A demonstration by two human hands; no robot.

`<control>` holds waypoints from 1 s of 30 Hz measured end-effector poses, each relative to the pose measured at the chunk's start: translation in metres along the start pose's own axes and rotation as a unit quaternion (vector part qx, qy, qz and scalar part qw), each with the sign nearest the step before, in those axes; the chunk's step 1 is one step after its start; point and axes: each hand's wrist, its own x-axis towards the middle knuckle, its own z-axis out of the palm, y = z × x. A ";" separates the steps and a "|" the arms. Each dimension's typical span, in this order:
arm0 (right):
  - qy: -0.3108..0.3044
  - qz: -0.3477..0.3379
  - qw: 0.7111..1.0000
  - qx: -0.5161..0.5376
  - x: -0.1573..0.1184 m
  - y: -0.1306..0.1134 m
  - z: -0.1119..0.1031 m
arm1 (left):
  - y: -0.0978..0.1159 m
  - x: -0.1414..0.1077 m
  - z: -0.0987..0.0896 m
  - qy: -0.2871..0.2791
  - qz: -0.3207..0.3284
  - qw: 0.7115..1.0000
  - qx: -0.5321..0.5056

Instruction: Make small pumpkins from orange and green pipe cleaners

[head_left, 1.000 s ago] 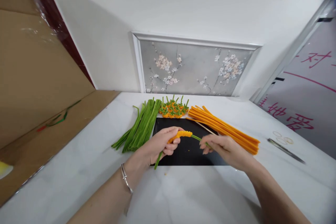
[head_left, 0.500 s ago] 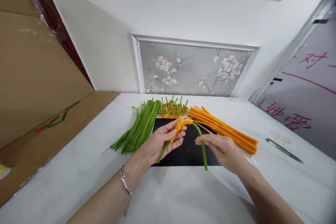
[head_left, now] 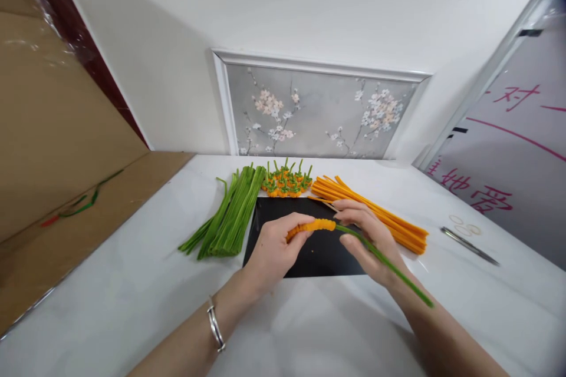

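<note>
My left hand (head_left: 273,248) is closed, its thumb and fingers pinching an orange pipe cleaner coil (head_left: 322,224) above the black mat (head_left: 309,260). Out of the coil's right end runs a green pipe cleaner (head_left: 400,275), slanting down to the right. My right hand (head_left: 375,244) is beside that green length, its fingers spread and the thumb apart from them. The green length passes across this hand; whether they touch I cannot tell. The coil's left end is hidden in my left hand.
Behind the mat lie a bundle of green pipe cleaners (head_left: 236,215), several small orange-and-green pieces (head_left: 286,181) and a bundle of orange pipe cleaners (head_left: 375,212). Tweezers (head_left: 469,245) and some pale rings (head_left: 462,227) are at right. Cardboard (head_left: 66,100) stands at left.
The coil has turned from arched to nearly level, and my left hand now covers its left end from above. The green length has swung out rightward. My right hand's fingers have spread.
</note>
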 end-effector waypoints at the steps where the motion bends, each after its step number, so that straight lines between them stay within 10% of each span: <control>1: -0.007 -0.002 1.000 0.002 0.000 -0.001 0.003 | 0.002 -0.001 0.001 -0.004 0.010 1.000 -0.002; 11: 0.047 -0.047 0.998 0.012 0.001 -0.006 0.014 | 0.009 0.002 0.003 -0.101 -0.107 0.984 -0.100; 30: 0.031 -0.019 0.999 -0.008 -0.001 -0.004 0.013 | 0.010 -0.003 0.009 0.023 -0.061 0.990 -0.122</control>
